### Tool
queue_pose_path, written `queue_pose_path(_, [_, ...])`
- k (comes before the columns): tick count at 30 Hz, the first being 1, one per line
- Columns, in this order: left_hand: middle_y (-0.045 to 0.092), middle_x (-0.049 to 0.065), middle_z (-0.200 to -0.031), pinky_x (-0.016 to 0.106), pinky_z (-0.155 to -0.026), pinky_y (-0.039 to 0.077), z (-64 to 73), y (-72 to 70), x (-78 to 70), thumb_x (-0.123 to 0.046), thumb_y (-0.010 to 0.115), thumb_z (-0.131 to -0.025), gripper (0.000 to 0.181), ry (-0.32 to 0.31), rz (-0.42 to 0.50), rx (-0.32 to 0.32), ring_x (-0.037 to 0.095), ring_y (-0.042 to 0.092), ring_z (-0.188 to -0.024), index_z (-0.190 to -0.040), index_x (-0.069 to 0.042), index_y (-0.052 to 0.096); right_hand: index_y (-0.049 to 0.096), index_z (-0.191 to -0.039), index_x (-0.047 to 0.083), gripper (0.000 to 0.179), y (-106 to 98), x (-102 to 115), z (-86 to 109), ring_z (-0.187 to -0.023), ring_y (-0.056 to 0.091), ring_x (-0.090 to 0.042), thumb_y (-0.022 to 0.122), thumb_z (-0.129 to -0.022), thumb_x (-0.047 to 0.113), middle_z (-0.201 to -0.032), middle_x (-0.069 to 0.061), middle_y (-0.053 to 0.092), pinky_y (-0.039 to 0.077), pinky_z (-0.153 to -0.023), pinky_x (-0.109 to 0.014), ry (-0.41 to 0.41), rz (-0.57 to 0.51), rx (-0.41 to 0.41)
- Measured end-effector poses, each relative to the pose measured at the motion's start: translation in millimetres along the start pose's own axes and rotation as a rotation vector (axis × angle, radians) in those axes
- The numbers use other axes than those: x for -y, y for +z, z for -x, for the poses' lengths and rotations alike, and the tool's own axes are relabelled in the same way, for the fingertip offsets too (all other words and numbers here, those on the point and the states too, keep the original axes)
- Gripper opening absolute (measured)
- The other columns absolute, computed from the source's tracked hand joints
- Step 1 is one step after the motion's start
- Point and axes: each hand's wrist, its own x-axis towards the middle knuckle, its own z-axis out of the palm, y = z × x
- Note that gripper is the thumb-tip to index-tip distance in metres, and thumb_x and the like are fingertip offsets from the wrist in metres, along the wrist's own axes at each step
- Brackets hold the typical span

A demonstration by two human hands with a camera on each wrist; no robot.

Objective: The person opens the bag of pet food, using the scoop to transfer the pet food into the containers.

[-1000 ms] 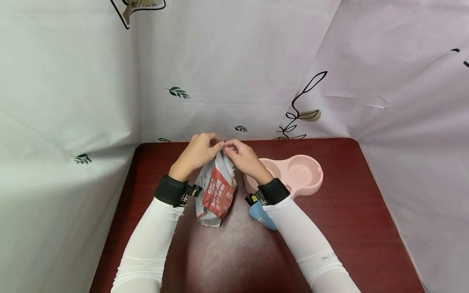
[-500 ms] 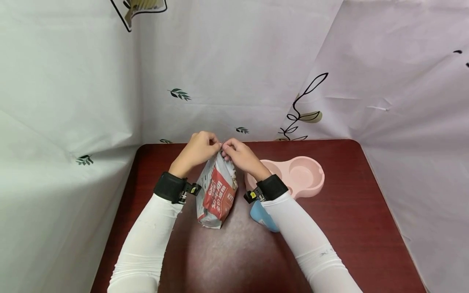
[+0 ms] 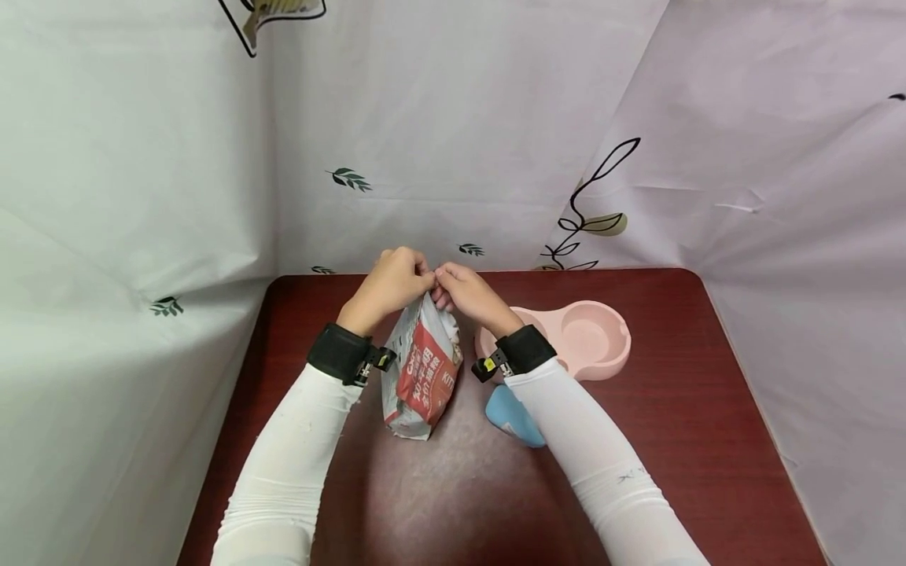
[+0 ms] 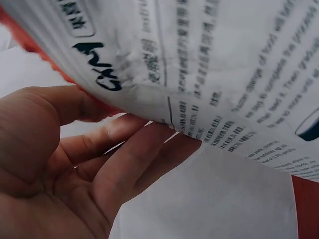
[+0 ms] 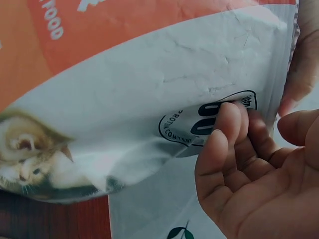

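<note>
A white and orange cat food bag (image 3: 425,369) stands on the table in the middle of the head view, its top pointing up and away. My left hand (image 3: 389,287) pinches the top edge from the left. In the left wrist view, thumb and fingers lie along the printed side of the bag (image 4: 164,74). From the right, my right hand (image 3: 470,295) holds the same top edge, close to the left fingertips. In the right wrist view, curled fingers (image 5: 214,154) press on the bag front beside the sealed strip, above a kitten picture.
A pink double pet bowl (image 3: 562,334) stands right of the bag, partly behind the right wrist. A light blue object (image 3: 511,415) lies in front of it, partly under the right forearm. The dark red table (image 3: 694,424) ends at patterned white cloth walls (image 3: 453,141).
Both hands stay at the bag's top edge and shift slightly, the fingertips meeting closer together. The right fingers now tuck lower behind the edge. The bag has barely moved.
</note>
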Motion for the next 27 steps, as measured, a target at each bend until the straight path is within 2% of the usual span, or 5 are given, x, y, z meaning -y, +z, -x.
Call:
queue_pose_path(4, [0.053, 0.006, -0.061, 0.031, -0.050, 0.037, -0.4, -0.7, 2.3, -0.016, 0.060, -0.091, 0.023, 0.002, 0.035, 0.015, 0.021, 0.046, -0.052, -0.069, -0.010, 0.064, 0.056, -0.096, -0.001, 0.036, 1.2, -1.7, -2.2, -0.069, 0.055, -0.022, 0.036, -0.107, 0.027, -0.082, -0.010, 0.057, 0.048, -0.066, -0.034, 0.005, -0.061, -0.003])
queue_pose_path(6, [0.053, 0.006, -0.060, 0.030, -0.050, 0.037, -0.3, -0.5, 3.5, -0.015, 0.059, -0.091, 0.022, 0.004, 0.042, 0.016, 0.021, 0.045, -0.051, -0.070, -0.010, 0.064, 0.056, -0.094, 0.000, 0.036, 2.0, -2.8, -3.4, -0.067, 0.054, -0.020, 0.037, -0.107, 0.029, -0.080, -0.008, 0.056, 0.048, -0.062, -0.030, 0.009, -0.067, -0.008])
queue_pose_path(18, [0.061, 0.005, -0.064, 0.030, -0.049, 0.038, -0.9, 3.8, 4.8, -0.017, 0.062, -0.085, 0.021, -0.001, 0.000, -0.031, 0.021, 0.049, -0.053, -0.065, -0.011, 0.064, 0.058, -0.090, -0.001, 0.032, 1.5, -4.0, -8.0, -0.062, 0.052, -0.019, 0.040, -0.106, 0.020, -0.075, -0.007, 0.056, 0.046, -0.055, -0.023, 0.043, -0.116, -0.010])
queue_pose_path(22, [0.059, 0.005, -0.061, 0.030, -0.047, 0.037, -1.7, 5.7, 4.2, -0.018, 0.062, -0.085, 0.023, -0.001, -0.012, -0.034, 0.021, 0.049, -0.051, -0.062, -0.011, 0.062, 0.058, -0.088, -0.002, 0.033, 1.2, -4.5, -8.7, -0.061, 0.053, -0.020, 0.041, -0.105, 0.020, -0.073, -0.007, 0.057, 0.046, -0.056, -0.026, 0.045, -0.121, -0.014])
queue_pose_path(27, [0.057, 0.005, -0.059, 0.032, -0.053, 0.039, -3.0, 6.1, 2.7, -0.016, 0.061, -0.085, 0.024, -0.003, -0.031, -0.036, 0.023, 0.050, -0.054, -0.061, -0.011, 0.060, 0.058, -0.087, 0.000, 0.033, 2.3, -4.3, -8.4, -0.061, 0.053, -0.020, 0.040, -0.106, 0.019, -0.073, -0.008, 0.057, 0.046, -0.058, -0.029, 0.033, -0.110, -0.025])
